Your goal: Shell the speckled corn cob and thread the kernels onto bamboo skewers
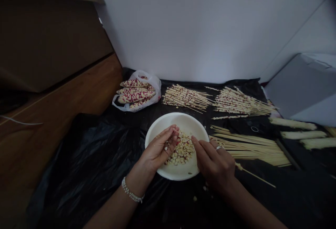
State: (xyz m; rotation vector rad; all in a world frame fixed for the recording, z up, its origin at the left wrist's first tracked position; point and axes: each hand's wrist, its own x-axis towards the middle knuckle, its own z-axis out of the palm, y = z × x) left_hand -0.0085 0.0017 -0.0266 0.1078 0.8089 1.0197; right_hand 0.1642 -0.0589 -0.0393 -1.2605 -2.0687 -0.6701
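Note:
Over the left side of a white bowl point(193, 173), my left hand point(160, 148) is closed, thumb and fingertips pinching what looks like a corn kernel. A pale corn kernel point(166, 148) shows between its curled fingers. My right hand point(215, 162), with a ring on one finger, is closed on a skewer at the bowl's right rim. The bare end of that skewer point(258, 177) sticks out behind the hand, with a kernel or so beside the hand. Its tip near my left fingers is hard to make out. Loose yellow and red corn kernels point(181, 150) lie in the bowl.
Speckled corn cobs point(136, 94) sit in a plastic bag point(156, 85) at back left. Two piles of kernel-threaded skewers point(183, 98) lie behind the bowl. Bare skewers point(252, 147) and stripped cobs point(294, 123) are at right. Black plastic sheeting point(86, 166) covers the surface; a white wall point(189, 29) stands behind.

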